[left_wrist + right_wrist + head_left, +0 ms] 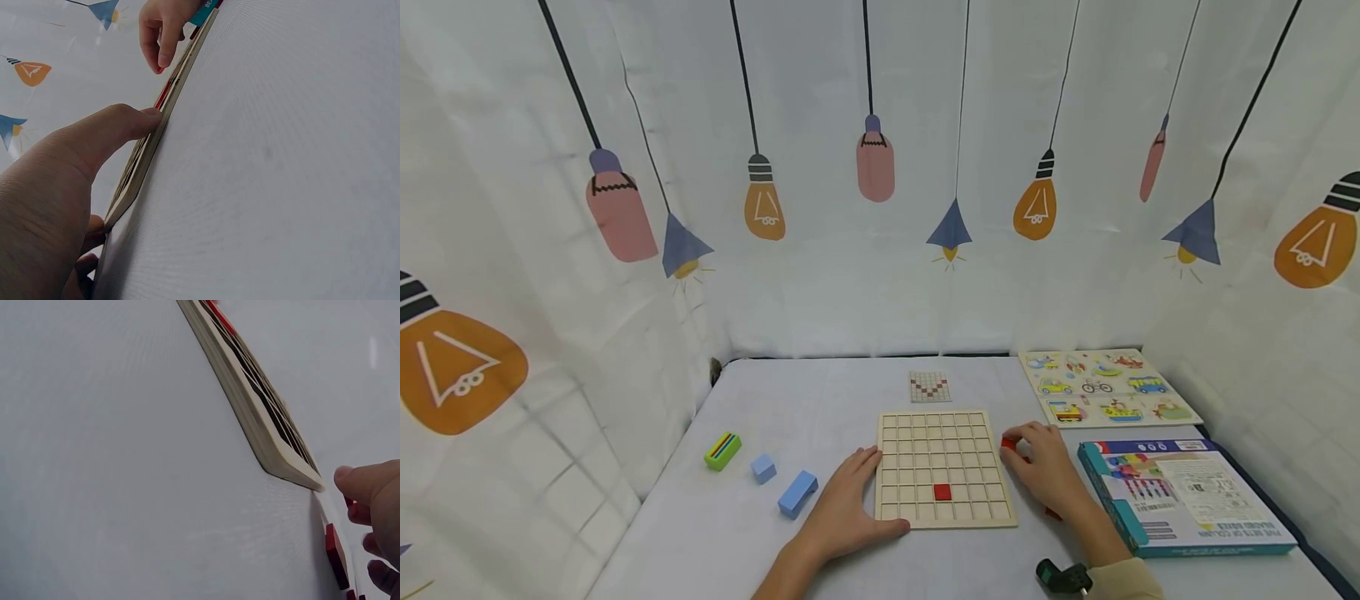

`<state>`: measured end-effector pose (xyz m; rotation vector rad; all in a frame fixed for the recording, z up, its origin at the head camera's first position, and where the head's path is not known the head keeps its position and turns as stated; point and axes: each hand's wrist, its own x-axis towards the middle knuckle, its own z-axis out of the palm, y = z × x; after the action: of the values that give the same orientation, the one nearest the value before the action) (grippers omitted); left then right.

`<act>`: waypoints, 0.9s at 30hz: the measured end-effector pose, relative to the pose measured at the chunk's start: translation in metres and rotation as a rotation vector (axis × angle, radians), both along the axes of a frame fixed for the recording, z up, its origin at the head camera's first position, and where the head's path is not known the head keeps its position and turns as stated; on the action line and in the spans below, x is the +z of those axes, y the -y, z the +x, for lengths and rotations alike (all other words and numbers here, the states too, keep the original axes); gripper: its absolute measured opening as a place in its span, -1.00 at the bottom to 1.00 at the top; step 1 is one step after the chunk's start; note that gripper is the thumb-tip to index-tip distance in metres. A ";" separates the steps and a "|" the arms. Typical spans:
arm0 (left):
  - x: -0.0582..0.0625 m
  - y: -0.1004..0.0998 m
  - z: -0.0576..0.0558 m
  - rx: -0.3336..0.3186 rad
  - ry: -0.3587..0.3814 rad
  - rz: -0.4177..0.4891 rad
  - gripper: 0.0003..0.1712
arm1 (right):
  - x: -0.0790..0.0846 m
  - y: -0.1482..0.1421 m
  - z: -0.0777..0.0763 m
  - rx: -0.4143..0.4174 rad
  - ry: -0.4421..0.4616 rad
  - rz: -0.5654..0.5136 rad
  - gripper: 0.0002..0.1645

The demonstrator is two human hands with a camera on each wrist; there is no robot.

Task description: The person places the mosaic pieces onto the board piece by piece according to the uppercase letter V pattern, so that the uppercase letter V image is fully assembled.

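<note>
A wooden grid board (946,433) lies flat, with one red square tile (942,492) in a cell near its lower middle. My left hand (848,510) holds the board's near left corner, thumb on the near edge and fingers along the left side. To the right of the board, my right hand (1043,467) pinches a red tile (1008,445) between thumb and fingers, partly hidden by them. More red tiles (337,556) lie on the table beneath and beside this hand. Behind the board lies a small card (930,387) with a dark red pattern on a grid.
On the left are a green block with coloured stripes (722,451), a small blue block (763,468) and a longer blue block (798,494). A boxed set (1195,500) lies at the right, near my right forearm. Behind it is a picture puzzle board (1108,387). White curtains surround the table.
</note>
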<state>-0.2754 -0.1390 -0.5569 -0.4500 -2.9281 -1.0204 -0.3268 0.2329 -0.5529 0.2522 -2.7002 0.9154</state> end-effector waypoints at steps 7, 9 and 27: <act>-0.001 -0.001 0.000 -0.001 0.002 0.002 0.49 | 0.001 0.008 0.003 0.016 0.064 -0.030 -0.70; -0.001 -0.001 0.000 -0.001 0.002 0.003 0.49 | 0.001 0.012 0.004 0.022 0.073 -0.026 -0.69; -0.001 0.000 -0.002 0.003 -0.002 -0.005 0.49 | 0.015 0.044 0.015 0.116 0.063 -0.003 -0.72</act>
<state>-0.2772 -0.1388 -0.5583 -0.4469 -2.9290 -1.0116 -0.3117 0.1893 -0.5377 0.3895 -2.7657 0.9756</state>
